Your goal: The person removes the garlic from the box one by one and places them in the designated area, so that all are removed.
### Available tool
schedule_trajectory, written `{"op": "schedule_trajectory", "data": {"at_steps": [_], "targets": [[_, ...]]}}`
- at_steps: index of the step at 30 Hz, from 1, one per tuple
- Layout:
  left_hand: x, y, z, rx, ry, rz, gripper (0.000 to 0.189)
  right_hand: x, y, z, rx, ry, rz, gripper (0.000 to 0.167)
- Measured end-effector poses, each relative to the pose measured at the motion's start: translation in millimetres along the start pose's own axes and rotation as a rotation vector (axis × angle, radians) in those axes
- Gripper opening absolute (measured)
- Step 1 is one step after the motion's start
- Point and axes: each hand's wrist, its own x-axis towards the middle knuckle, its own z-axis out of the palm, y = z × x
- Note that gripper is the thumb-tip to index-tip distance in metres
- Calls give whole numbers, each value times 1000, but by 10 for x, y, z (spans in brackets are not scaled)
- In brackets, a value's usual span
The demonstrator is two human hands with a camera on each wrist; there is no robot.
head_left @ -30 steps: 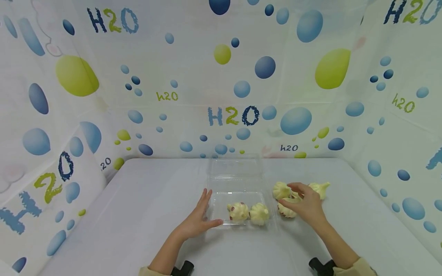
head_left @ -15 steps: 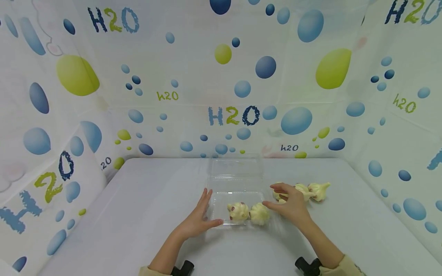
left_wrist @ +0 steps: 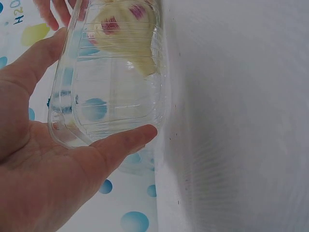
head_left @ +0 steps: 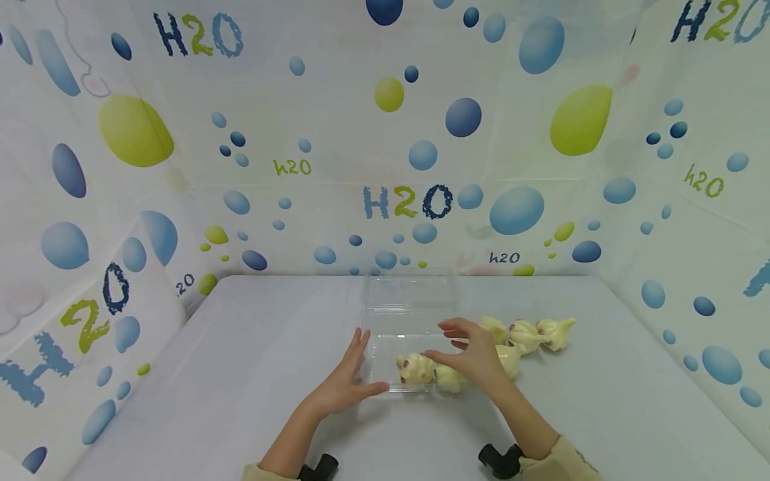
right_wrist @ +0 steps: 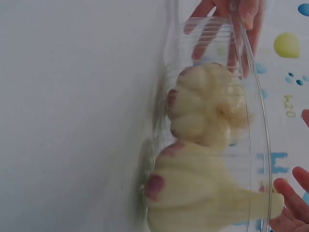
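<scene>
A clear plastic clamshell box (head_left: 385,347) lies open in the middle of the table, its lid folded back. Two pale garlic bulbs with purple patches sit side by side in its front half: the left bulb (head_left: 414,369) and the right bulb (head_left: 448,379). My left hand (head_left: 343,381) rests along the box's left side, fingers straight, thumb (left_wrist: 125,137) touching its front corner. Over the box's right part is my right hand (head_left: 475,354), fingers spread and nothing visible between them. It partly covers the right bulb, whose stem (right_wrist: 275,205) appears close to its fingers.
Several more garlic bulbs (head_left: 525,336) lie in a cluster on the white table (head_left: 271,334), right of the box. The transparent lid (head_left: 409,290) extends behind the box. A patterned sheet (head_left: 337,120) hangs at the back and sides.
My right hand has moved left from the garlic cluster to above the box, uncovering the bulbs on the table. The left hand, the box and the bulbs have stayed in place.
</scene>
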Motion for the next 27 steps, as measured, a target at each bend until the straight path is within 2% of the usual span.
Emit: {"op": "schedule_trajectory", "data": {"at_steps": [8, 14, 21, 27], "targets": [[-3, 8, 4, 10, 3, -6, 98, 64, 3, 165, -19, -47, 24, 46], [-4, 1, 3, -12, -7, -3, 98, 107, 8, 281, -89, -83, 24, 47], [-1, 8, 4, 5, 6, -17, 98, 140, -20, 347, -141, -188, -18, 49], [3, 20, 2, 32, 21, -28, 99, 174, -33, 389, -200, -286, 6, 51]]}}
